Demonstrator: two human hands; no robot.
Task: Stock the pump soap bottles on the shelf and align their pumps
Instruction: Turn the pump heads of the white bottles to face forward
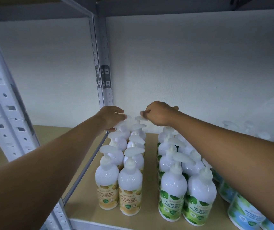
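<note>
White pump soap bottles stand in rows on the wooden shelf [84, 188]. Two rows with yellow labels [107, 198] run back at the left, two rows with green labels [172, 206] run back in the middle, and blue-label bottles [245, 211] stand at the right behind my right arm. My left hand [111, 117] holds the white pump head of the rearmost bottle in the left yellow row. My right hand [157, 114] pinches the pump head [139, 118] of the rearmost bottle in the right yellow row. The front yellow pumps point right.
A grey metal upright [103, 77] rises at the shelf's back just behind my hands. A slotted white upright [3, 103] stands at the near left. The white wall [191, 67] closes the back. A bare strip of shelf separates the yellow and green rows.
</note>
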